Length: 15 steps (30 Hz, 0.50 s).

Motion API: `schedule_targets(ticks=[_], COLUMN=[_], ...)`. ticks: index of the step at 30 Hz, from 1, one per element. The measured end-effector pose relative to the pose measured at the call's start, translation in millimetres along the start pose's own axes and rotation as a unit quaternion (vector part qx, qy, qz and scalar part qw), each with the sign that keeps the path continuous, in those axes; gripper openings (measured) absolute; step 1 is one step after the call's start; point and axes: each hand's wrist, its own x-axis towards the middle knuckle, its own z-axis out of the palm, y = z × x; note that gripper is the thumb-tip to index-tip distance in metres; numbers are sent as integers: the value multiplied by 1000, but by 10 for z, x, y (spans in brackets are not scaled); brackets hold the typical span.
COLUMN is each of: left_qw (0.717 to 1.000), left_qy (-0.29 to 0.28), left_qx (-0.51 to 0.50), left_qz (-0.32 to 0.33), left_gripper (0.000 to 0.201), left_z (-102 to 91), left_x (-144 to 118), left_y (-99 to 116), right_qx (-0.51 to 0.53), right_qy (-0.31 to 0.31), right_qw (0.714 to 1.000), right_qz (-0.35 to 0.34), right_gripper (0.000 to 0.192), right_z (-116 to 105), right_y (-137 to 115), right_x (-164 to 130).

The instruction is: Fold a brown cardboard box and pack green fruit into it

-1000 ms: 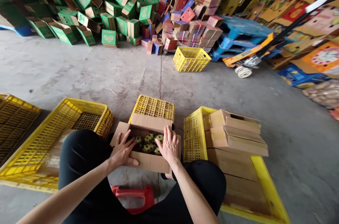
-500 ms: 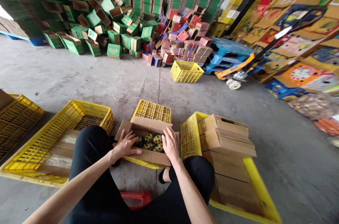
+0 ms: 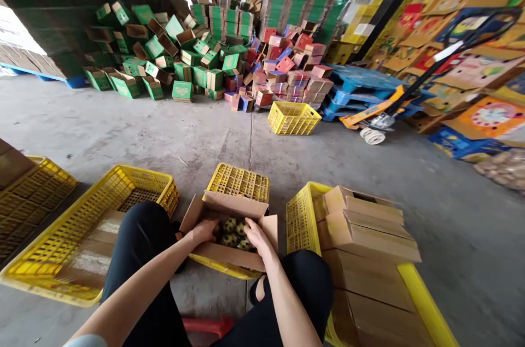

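Note:
An open cardboard box [image 3: 235, 202] with raised flaps rests on an upturned yellow crate [image 3: 241, 180] between my knees. Inside it lie several round, yellowish-green fruits [image 3: 230, 231] with dark patches; I cannot make out their kind. My left hand [image 3: 204, 231] reaches into the box's left end, fingers stretched toward the fruits and their tips partly hidden. On the right side my right hand [image 3: 256, 237] is inside too, its fingers extended against the fruits. Neither hand visibly lifts anything.
Closed cartons [image 3: 369, 276] fill a yellow crate [image 3: 301, 221] at my right. Another yellow crate [image 3: 61, 227] on the left holds taped cartons [image 3: 88, 251]. A red stool [image 3: 209, 326] is below me. Ahead stand a yellow basket [image 3: 293, 119], a pallet jack [image 3: 381, 117] and heaped green boxes [image 3: 182, 90].
Both hands have moved from the box's flaps and rim down into it, onto or beside the fruits. The box flaps stand more upright. The view has tilted up slightly.

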Motion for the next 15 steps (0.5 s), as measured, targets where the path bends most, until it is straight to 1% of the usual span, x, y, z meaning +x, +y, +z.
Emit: schedule_targets(ticks=[2,4,6,8,9,11,13,15], left_qw=[999,998,995,993,991,990,989,989], left_qy=[-1,11,29,52,62,74,76,72], left_qx=[24,46,63,79,85,96,103,110], left_qz=[-25,-45,-65,-76,-78,-77,-73,-70], left_gripper=[41,45,56,64,63,55,46,41], left_z=[54,83,90,80,72,55,41,39], left_x=[6,-9,-36,-72,-90,-124,-145,-149], left_y=[-23,-25,-1,38,59,93,108,105], right_qx=[30,57,73,79,80,79,74,67], right_qy=[-22,-37,-34,-13,1,26,43,47], right_qw=[999,998,997,996,996,996,995,996], right_qz=[5,0,-13,-28,-34,-41,-43,-43], right_gripper=[57,58,55,50,48,46,46,45], right_z=[-29,-44,-38,-17,-5,15,27,36], right_y=[34,64,87,107,117,138,157,173], right_x=[6,7,14,34,47,78,109,134])
